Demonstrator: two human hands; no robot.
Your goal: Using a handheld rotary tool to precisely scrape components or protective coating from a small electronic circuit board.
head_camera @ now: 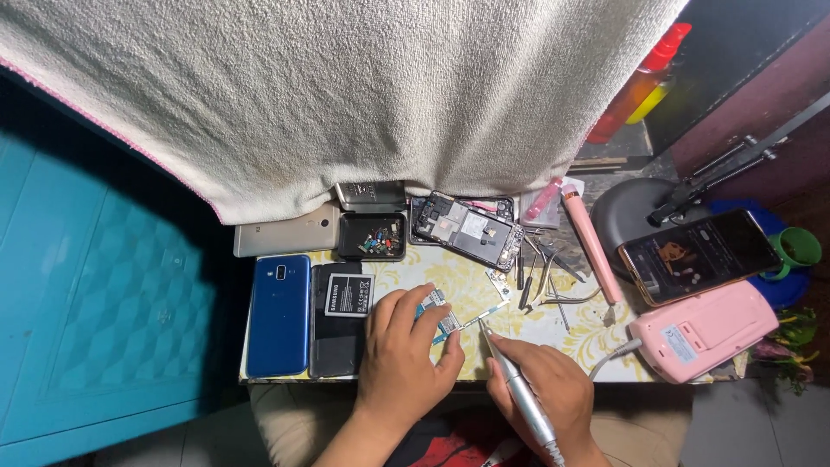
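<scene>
- We are pinching a small circuit board (439,316) with the fingertips of our left hand (399,359), which is closing on it and pressing it down on the near edge of the table (484,290).
- Our right hand (546,389) is wrapping around a silver pen tool (517,383), fingers curled tight on its barrel, and its tip is touching the board's right side.
- A thin flex strip is sticking out from the board toward the right, just past the tool tip.
- Just left of our left hand a battery (348,294) is lying on a black phone (335,329), with a blue phone (279,315) beside that.
- Farther off, a black tray (372,236) of small parts and an opened phone (467,230) are sitting under the edge of a pale cloth (346,86).
- To the right, tweezers (553,285) are lying near a pink stick (592,251), and a lit phone (699,255) is resting above a pink box (702,330).
</scene>
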